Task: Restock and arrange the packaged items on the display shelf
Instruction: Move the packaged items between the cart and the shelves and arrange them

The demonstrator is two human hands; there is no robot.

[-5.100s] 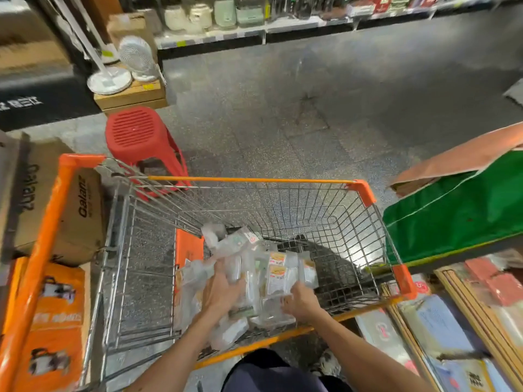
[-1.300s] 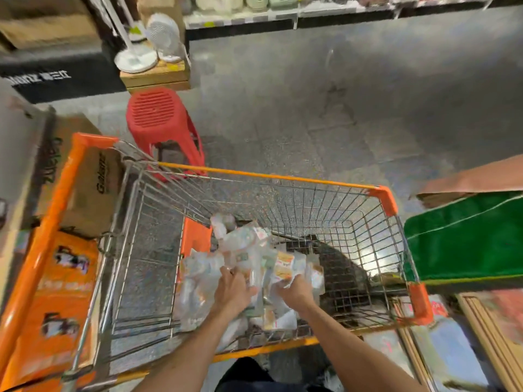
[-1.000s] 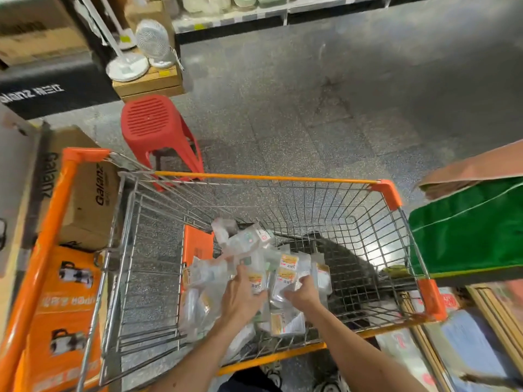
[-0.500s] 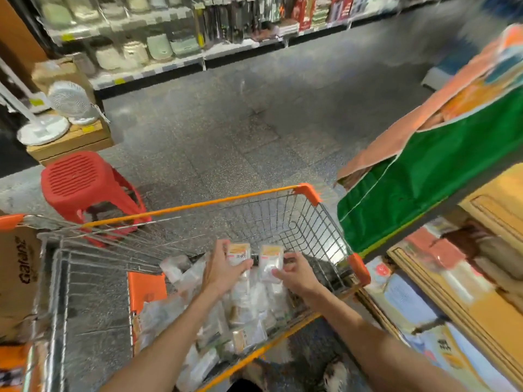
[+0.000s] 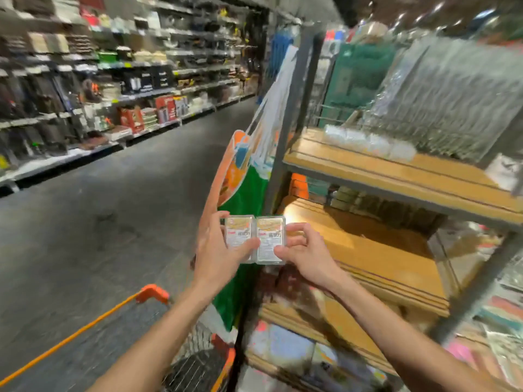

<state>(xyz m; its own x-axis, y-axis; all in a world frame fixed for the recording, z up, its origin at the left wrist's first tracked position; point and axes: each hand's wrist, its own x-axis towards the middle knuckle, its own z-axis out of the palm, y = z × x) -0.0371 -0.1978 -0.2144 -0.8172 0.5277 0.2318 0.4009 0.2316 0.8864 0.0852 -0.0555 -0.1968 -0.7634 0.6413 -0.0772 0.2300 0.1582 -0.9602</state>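
Before the near left corner of the display shelf (image 5: 441,190), you hold two small clear packs side by side with their inner edges touching. Your left hand (image 5: 218,256) grips the left pack (image 5: 239,234), with the thumb laid across its lower front and the fingers curled round its left edge up to the top corner. Your right hand (image 5: 307,257) pinches the right pack (image 5: 270,236), with the thumb tip at the lower right corner and the bent fingers against the right edge. Both packs stand upright with their yellow-orange labels facing you; the print is too blurred to read.

Mind the edges. The grey corner post (image 5: 285,131) of the shelf rises just above and behind the packs. A green and orange banner (image 5: 240,199) hangs on the end of the shelf, directly behind the left pack. The middle board (image 5: 368,244) lies just beyond your right hand, and its lit wooden surface is bare along the front. The upper board (image 5: 396,171) overhangs it and carries a row of clear bags (image 5: 368,142) and a large wrapped bundle (image 5: 452,94). A second grey post (image 5: 481,278) closes the bay at the far right. Below your right forearm, the lower board (image 5: 325,326) holds coloured goods that are too blurred to name.

To your left the aisle floor (image 5: 99,222) runs wide and open towards the stocked far shelving (image 5: 127,80). The orange rim of the cart (image 5: 85,326) sits under your left forearm.
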